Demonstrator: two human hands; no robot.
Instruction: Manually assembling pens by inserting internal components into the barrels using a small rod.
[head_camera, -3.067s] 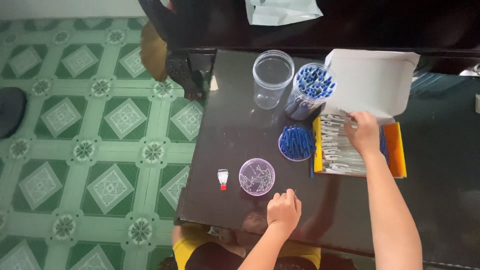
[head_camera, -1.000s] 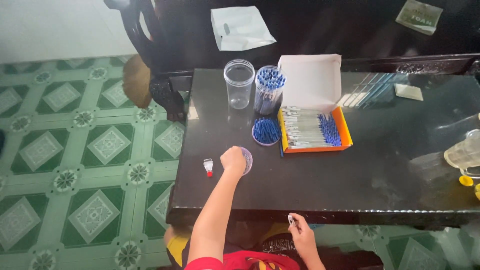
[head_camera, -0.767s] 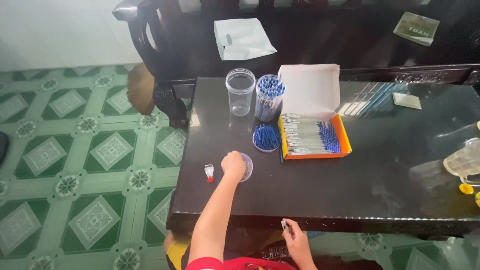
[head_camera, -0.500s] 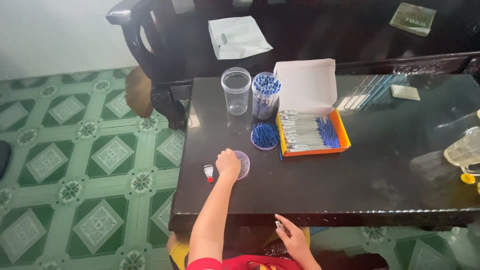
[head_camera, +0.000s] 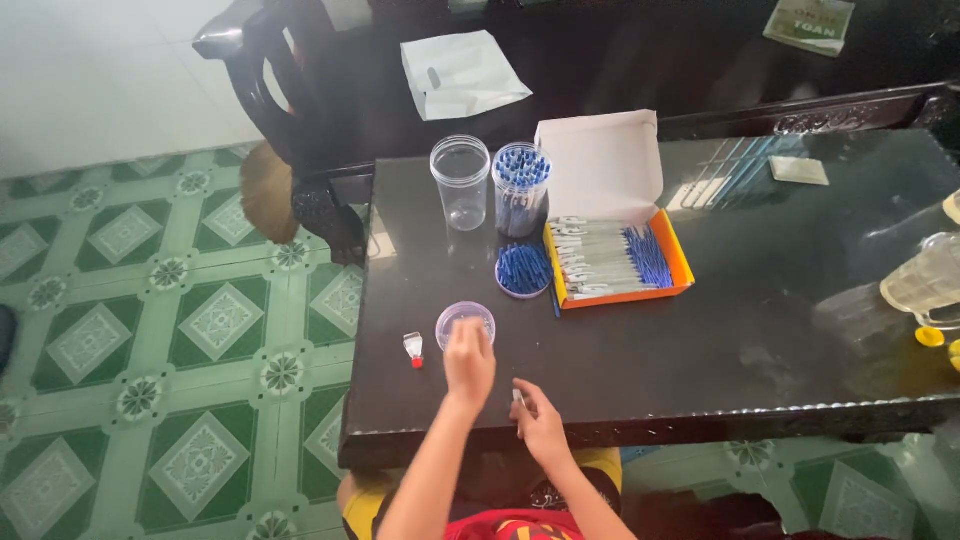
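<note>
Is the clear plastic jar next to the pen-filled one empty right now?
Yes. The clear jar shows only the dark table through its walls, while the jar beside it is packed with blue-capped pens.

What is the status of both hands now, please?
Left hand over small clear dish. Right hand pinching small pale item, unclear. Nothing between them.

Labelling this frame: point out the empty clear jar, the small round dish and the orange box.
empty clear jar (head_camera: 461, 182), head view, side wall.
small round dish (head_camera: 462, 318), head view, far rim.
orange box (head_camera: 682, 262), head view, right wall.
</note>
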